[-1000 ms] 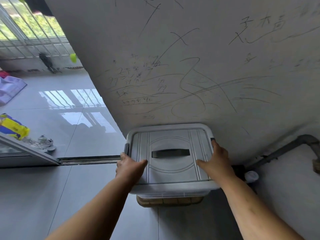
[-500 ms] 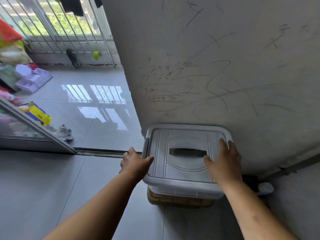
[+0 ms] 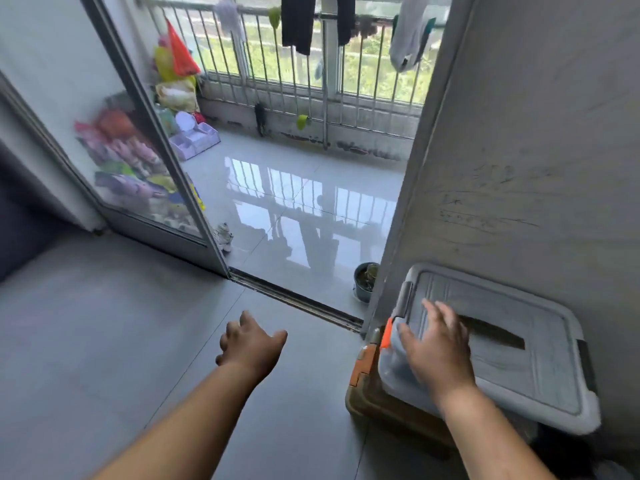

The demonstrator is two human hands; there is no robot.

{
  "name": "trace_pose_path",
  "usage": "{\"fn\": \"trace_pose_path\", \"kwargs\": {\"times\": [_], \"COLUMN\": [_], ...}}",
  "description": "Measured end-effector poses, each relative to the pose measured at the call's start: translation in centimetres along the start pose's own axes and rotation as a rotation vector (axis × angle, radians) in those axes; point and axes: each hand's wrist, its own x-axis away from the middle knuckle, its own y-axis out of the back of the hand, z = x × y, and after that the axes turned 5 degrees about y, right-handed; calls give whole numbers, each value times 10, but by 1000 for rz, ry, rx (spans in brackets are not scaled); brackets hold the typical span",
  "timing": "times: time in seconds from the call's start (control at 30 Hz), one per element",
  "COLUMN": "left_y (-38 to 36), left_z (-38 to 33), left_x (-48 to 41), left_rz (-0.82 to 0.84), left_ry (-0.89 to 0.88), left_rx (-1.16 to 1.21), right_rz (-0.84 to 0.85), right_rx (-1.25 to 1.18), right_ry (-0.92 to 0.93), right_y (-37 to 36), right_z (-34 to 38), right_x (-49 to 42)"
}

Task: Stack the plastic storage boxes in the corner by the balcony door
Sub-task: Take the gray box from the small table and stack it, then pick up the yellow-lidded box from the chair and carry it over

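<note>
Scribbles (image 3: 485, 216) on wall above grey box (image 3: 512, 358), illegible.

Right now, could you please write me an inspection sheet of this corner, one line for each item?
Surface: grey tiled floor, bare in front of the boxes.
Job's things: grey-lidded box sits on a brown box with orange latches, against the wall.
Clutter: small potted plant just past the door track; bags and toys behind the glass door.
Hands: left hand open and empty over the floor; right hand flat over the lid's near left corner, not gripping.
Cables: nothing seen.
Surroundings: balcony railing with hanging laundry; shiny balcony floor.
</note>
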Motion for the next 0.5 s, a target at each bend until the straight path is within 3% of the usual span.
{"fn": "trace_pose_path", "kwargs": {"times": [0.2,0.5], "left_y": [82,209], "left_z": [129,411], "left_x": [-14,-17], "left_rz": [-58,-175], "left_ry": [101,306], "left_rx": [117,301], "right_rz": [75,248], "right_rx": [-5,-64], "right_ry": [152,490], "right_y": [-60,-206], "right_z": [119,325], "right_x": [57,180]}}
